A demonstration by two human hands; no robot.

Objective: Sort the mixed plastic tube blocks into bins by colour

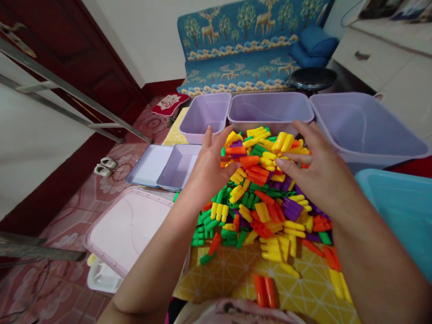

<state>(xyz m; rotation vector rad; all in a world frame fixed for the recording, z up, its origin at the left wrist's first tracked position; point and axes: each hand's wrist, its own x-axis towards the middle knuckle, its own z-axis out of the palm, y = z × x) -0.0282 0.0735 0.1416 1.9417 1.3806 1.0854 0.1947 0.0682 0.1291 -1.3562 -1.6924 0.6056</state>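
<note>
A heap of plastic pieces (256, 202) in yellow, green, orange and purple covers the middle of the yellow patterned table (216, 276). At the heap's back left, my left hand (213, 164) is open, fingers spread, its thumb close to orange pieces. My right hand (312, 164) is open over the back right of the heap, thumb and fingers apart near yellow pieces. Neither hand holds anything that shows. Two joined orange pieces (264, 291) lie apart from the heap near the front edge. Orange and yellow pieces lie beside my right forearm.
Three lilac bins stand behind the heap: left (205, 112), middle (270, 108) and right (367, 126). A blue bin (401, 211) is at the right. Trays (178, 166) and a pinkish lid (131, 225) lie at the left. A patterned sofa (236, 49) stands beyond.
</note>
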